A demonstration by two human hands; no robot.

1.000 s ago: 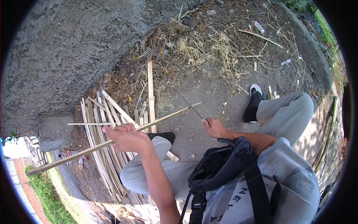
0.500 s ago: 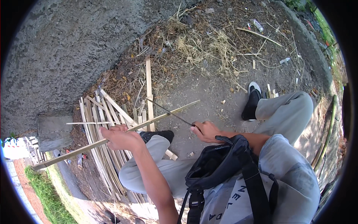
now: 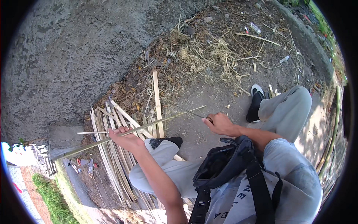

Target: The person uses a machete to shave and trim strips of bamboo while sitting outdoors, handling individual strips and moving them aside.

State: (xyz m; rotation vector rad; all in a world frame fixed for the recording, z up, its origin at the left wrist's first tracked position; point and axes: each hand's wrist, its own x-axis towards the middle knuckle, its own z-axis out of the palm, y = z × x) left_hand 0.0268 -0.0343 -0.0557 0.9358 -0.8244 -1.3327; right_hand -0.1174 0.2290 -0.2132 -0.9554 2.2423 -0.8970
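Note:
My left hand is closed around a long, thin bamboo strip. The strip slants from the lower left up to the right, past my fingers, to a tapered end above the bare soil. In my right hand is the handle of a knife with a long, dark, narrow blade. Its blade points up and left and crosses the strip near the strip's right end; whether the two touch, I cannot tell. Beneath my left forearm lies a pile of split bamboo strips.
A pale slat lies beyond the strip. Dry fibres and a plastic bottle litter the ground. A rough concrete wall and a block stand at left. A black bag hangs at my front.
The view has shifted slightly. My left hand has rolled the bamboo strip, and its left end has risen. The knife has moved a little, still crossing near the strip's right end.

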